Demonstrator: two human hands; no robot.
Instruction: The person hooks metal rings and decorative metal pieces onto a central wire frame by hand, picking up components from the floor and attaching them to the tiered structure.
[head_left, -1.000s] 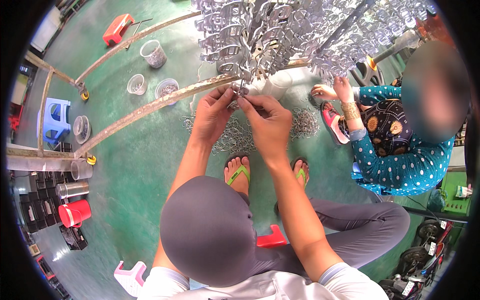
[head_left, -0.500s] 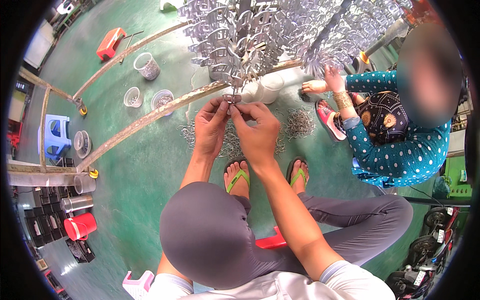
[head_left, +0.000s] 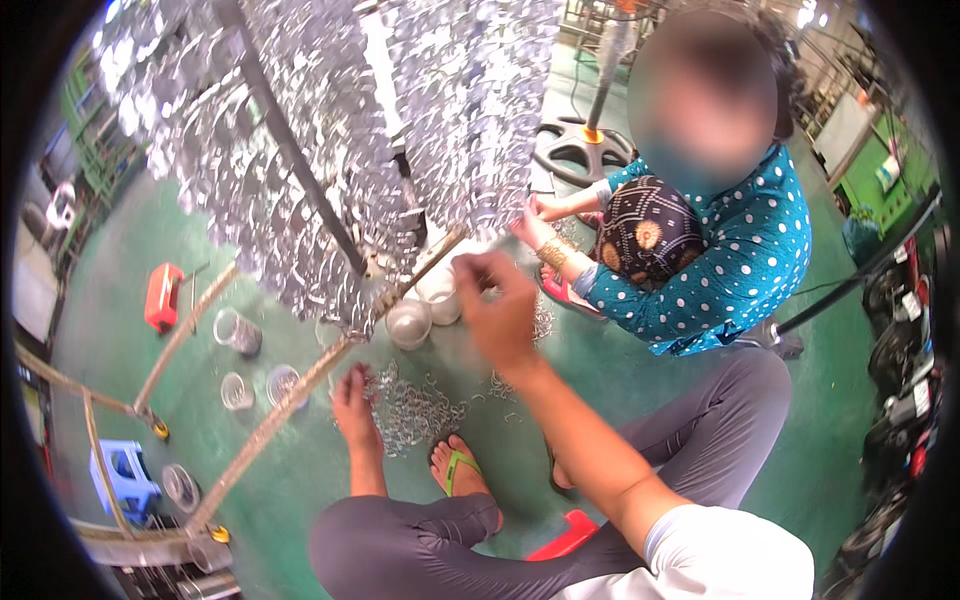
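Observation:
My left hand (head_left: 357, 412) is low beside the left edge of a loose pile of small metal hooks (head_left: 415, 412) on the floor. Its fingers are drawn together; what they hold, if anything, cannot be made out. My right hand (head_left: 500, 310) is raised in front of the hanging metal pieces, to the right of the clear plastic tubs. Its fingers are bent but smeared by motion, so I cannot tell whether it holds something. Dense strings of shiny silver metal pieces (head_left: 330, 130) hang from the rack above both hands.
A co-worker in a dotted teal top (head_left: 700, 270) sits at the right, hands at the hanging pieces. A rusty rack bar (head_left: 270, 430) crosses low on the left. Clear tubs (head_left: 408, 326) stand under the rack. Farther left are a red stool (head_left: 163, 297) and a blue stool (head_left: 125, 478).
The view has swung to the right and up. My hands, together at a hanging string before, are now apart: the left lower by the hooks, the right raised to the right.

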